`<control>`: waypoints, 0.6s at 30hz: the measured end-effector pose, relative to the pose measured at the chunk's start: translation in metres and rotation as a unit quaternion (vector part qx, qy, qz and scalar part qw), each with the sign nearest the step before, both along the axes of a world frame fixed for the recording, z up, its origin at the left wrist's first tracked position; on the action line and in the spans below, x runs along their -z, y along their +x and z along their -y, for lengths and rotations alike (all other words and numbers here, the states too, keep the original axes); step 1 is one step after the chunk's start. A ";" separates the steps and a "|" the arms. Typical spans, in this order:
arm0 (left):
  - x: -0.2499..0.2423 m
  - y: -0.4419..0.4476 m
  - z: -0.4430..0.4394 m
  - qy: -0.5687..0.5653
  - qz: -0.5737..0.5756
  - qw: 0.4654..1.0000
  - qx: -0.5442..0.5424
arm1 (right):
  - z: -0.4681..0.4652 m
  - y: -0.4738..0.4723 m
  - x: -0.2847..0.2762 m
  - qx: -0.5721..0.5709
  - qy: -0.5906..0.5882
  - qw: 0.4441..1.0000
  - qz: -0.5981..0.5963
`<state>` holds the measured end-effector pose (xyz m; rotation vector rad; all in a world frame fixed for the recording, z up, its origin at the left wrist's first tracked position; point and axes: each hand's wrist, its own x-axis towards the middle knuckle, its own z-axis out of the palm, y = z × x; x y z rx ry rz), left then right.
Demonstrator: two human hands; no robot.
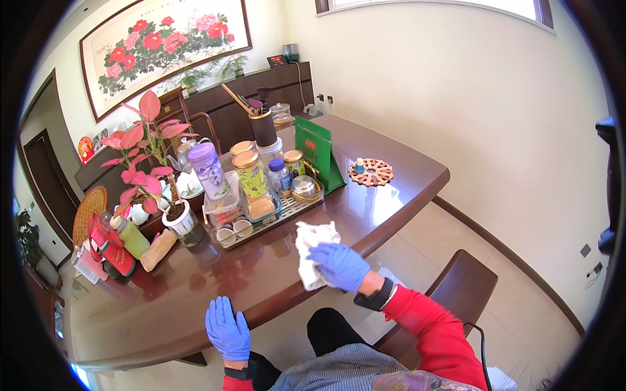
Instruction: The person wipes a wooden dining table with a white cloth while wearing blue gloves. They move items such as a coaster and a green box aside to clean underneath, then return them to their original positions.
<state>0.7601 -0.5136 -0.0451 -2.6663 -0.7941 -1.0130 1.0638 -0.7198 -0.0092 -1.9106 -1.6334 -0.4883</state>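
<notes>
My right hand [340, 266], in a blue glove, presses a crumpled white cloth [313, 237] against the front edge of a glossy dark wooden table [274, 266]. Part of the cloth hangs over that edge. My left hand [227, 327], gloved alike, rests flat on the table's edge further left and holds nothing. Behind the cloth stands a metal-railed tray [288, 215] crowded with tins, jars and clear boxes. A green pouch [315, 154] stands upright at the tray's right end. Beyond it lies a round wooden trivet [379, 173] with a small figurine on it.
Left of the tray are a potted plant with pink leaves [178, 215], a tan pouch [159, 249], a red bag [115, 251] and a green bottle [129, 237]. A dark wooden bench [462, 288] stands at my right. A black cable [481, 337] hangs by my right sleeve.
</notes>
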 end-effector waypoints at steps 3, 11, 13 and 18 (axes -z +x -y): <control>0.000 0.000 0.000 0.002 -0.003 1.000 0.000 | 0.022 0.040 0.001 0.067 0.014 0.998 -0.013; 0.005 -0.001 -0.002 0.008 -0.004 1.000 0.002 | 0.066 0.104 0.002 0.245 0.025 0.968 -0.042; 0.005 0.000 -0.002 0.023 -0.003 1.000 0.003 | 0.055 0.086 0.006 0.194 0.022 0.981 -0.015; 0.002 0.001 -0.001 0.021 -0.006 1.000 0.009 | 0.051 0.043 0.020 0.091 0.025 0.995 0.017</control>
